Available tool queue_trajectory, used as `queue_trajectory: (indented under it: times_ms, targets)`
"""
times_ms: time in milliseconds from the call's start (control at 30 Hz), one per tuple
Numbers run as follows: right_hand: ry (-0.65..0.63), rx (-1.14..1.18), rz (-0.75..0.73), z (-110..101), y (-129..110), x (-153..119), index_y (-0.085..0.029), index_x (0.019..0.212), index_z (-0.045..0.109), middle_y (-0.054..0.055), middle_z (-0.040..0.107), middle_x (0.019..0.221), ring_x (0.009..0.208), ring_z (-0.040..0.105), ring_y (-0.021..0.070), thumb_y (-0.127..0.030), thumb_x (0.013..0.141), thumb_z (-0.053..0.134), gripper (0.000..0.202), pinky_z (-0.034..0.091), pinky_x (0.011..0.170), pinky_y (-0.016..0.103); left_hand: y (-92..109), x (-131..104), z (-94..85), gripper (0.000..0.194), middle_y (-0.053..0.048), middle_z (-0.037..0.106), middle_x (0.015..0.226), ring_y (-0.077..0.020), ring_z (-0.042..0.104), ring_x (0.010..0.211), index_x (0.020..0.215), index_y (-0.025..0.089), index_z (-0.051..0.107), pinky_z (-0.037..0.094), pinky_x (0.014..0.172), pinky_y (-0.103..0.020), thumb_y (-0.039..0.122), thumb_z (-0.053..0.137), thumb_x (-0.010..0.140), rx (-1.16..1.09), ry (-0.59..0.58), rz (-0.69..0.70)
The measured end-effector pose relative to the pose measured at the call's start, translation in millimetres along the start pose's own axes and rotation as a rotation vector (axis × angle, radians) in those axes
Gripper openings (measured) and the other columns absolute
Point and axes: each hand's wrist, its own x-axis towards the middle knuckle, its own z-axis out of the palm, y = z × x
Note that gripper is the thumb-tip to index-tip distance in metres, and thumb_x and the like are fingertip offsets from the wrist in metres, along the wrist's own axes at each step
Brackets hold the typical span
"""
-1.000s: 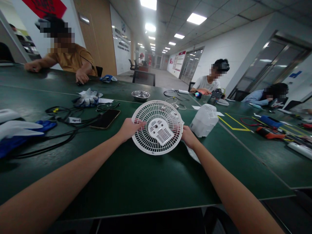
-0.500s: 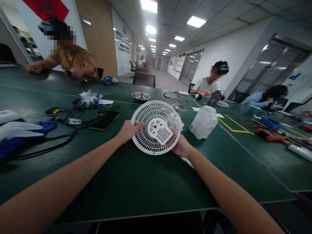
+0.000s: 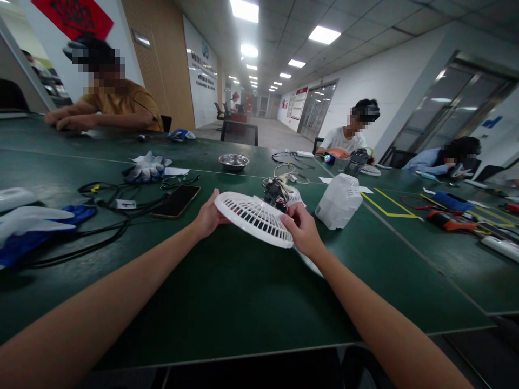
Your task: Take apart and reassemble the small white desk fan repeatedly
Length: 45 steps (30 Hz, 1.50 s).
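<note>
Clamped on the left rim of the white fan grille [image 3: 253, 219] is my left hand [image 3: 210, 215], with the thumb at the edge and the other fingers going partly out of sight. With my right hand [image 3: 302, 229] I also hold the grille, at its right side; the fingers are bent close to the dark motor [image 3: 277, 193], and I cannot tell whether their tips touch it.

The green table [image 3: 227, 308] is the largest thing before me, and the grille is above its middle part, tilted, not flat. Across the table sit a person in a brown shirt [image 3: 127, 102] on the left and a person in a white shirt [image 3: 344, 139] on the right. The motor is at the far side of the grille, with wires beside it.

To the right of my right hand, apart from it, a whitish plastic housing [image 3: 339, 201] stands on the table. Under my right wrist a white curved piece [image 3: 310, 263] shows only in part. On the left lie blue-and-white gloves [image 3: 44, 221], black cables [image 3: 117, 219] and, nearer to my left hand, a black phone [image 3: 177, 201]. Behind the grille there is a metal bowl [image 3: 234, 161], smaller than the grille, and greyish gloves [image 3: 148, 166] are to the left of it.
</note>
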Motion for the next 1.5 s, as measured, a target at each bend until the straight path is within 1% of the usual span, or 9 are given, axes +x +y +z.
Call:
queue_trajectory:
  times_ms: [133, 333, 467, 600, 800, 1000, 1133, 1267, 1500]
  targets:
    - [-0.077, -0.164, -0.097, 0.6, 4.1, 0.7, -0.023, 0.083, 0.046, -0.001, 0.053, 0.08, 0.071, 0.047, 0.0155, -0.054, 0.086, 0.064, 0.036, 0.037, 0.07, 0.031, 9.9, -6.3, 1.4, 0.058, -0.019, 0.077, 0.096, -0.031, 0.074, 0.095, 0.096, 0.01, 0.072, 0.059, 0.087, -0.04, 0.061, 0.043, 0.096, -0.131, -0.132, -0.176]
    - [-0.207, -0.235, -0.128, -1.9, 12.1, 6.8, -0.022, 0.09, 0.053, 0.001, 0.061, 0.087, 0.076, 0.054, 0.018, -0.052, 0.084, 0.069, 0.035, 0.043, 0.073, 0.033, 11.2, 0.2, 1.3, 0.024, -0.013, 0.077, 0.093, -0.0205, 0.075, 0.079, 0.103, 0.009, 0.071, 0.061, 0.085, -0.035, 0.023, 0.052, 0.098, -0.174, -0.167, -0.327]
    - [-0.042, -0.197, -0.125, -7.9, 29.0, 12.7, -0.022, 0.101, 0.058, 0.006, 0.065, 0.1, 0.09, 0.061, 0.0226, -0.045, 0.087, 0.066, 0.027, 0.05, 0.08, 0.037, 8.3, 4.6, 0.2, 0.022, -0.013, 0.077, 0.093, -0.0195, 0.075, 0.079, 0.107, 0.008, 0.069, 0.062, 0.083, -0.034, 0.019, 0.051, 0.1, -0.18, -0.154, -0.33]
    - [0.187, -0.305, -0.1, -15.7, 57.5, 20.6, -0.023, 0.127, 0.053, 0.014, 0.059, 0.126, 0.11, 0.06, 0.0303, -0.038, 0.079, 0.074, 0.055, 0.052, 0.091, 0.046, 8.8, 2.8, 2.0, 0.022, -0.012, 0.076, 0.089, -0.0191, 0.074, 0.076, 0.103, 0.007, 0.069, 0.063, 0.079, -0.033, 0.019, 0.051, 0.1, -0.168, -0.134, -0.316]
    - [0.095, -0.337, -0.002, -15.4, 87.6, 31.2, -0.022, 0.144, 0.044, 0.014, 0.053, 0.143, 0.132, 0.049, 0.0346, -0.03, 0.071, 0.079, 0.081, 0.037, 0.113, 0.055, 10.8, -2.0, 5.7, 0.022, -0.012, 0.075, 0.087, -0.0186, 0.074, 0.073, 0.101, 0.008, 0.069, 0.063, 0.076, -0.033, 0.018, 0.05, 0.1, -0.157, -0.104, -0.304]
    - [0.248, 0.07, 0.223, -9.8, 88.3, 35.0, -0.029, 0.133, 0.054, 0.002, 0.068, 0.106, 0.095, 0.063, 0.0238, -0.021, 0.059, 0.083, 0.081, 0.049, 0.095, 0.045, 5.7, 5.2, -0.8, 0.02, -0.012, 0.075, 0.089, -0.019, 0.074, 0.075, 0.103, 0.009, 0.069, 0.063, 0.077, -0.033, 0.019, 0.052, 0.1, -0.161, -0.106, -0.311]
    - [0.348, 0.611, 0.596, -11.8, 76.0, 34.4, -0.028, 0.121, 0.054, -0.001, 0.066, 0.083, 0.069, 0.064, 0.0186, -0.037, 0.078, 0.068, 0.046, 0.054, 0.062, 0.031, 2.6, 9.5, -4.4, 0.019, -0.012, 0.075, 0.091, -0.0194, 0.074, 0.076, 0.104, 0.009, 0.069, 0.063, 0.077, -0.034, 0.02, 0.054, 0.099, -0.151, -0.109, -0.316]
    - [0.199, 1.005, 0.824, -12.9, 59.1, 32.9, -0.024, 0.111, 0.054, 0.008, 0.07, 0.087, 0.078, 0.071, 0.0236, -0.049, 0.093, 0.043, 0.032, 0.055, 0.058, 0.03, 3.0, 9.7, -3.4, 0.02, -0.013, 0.075, 0.091, -0.0197, 0.074, 0.076, 0.104, 0.008, 0.07, 0.063, 0.077, -0.034, 0.019, 0.055, 0.098, -0.156, -0.1, -0.31]
    - [0.193, 1.071, 0.861, -7.2, 46.4, 31.3, -0.027, 0.11, 0.051, 0.008, 0.069, 0.09, 0.08, 0.071, 0.0241, -0.051, 0.094, 0.043, 0.03, 0.055, 0.057, 0.031, 7.6, 4.2, 2.0, 0.02, -0.012, 0.075, 0.088, -0.019, 0.074, 0.073, 0.102, 0.008, 0.07, 0.063, 0.074, -0.033, 0.018, 0.053, 0.099, -0.142, -0.078, -0.302]
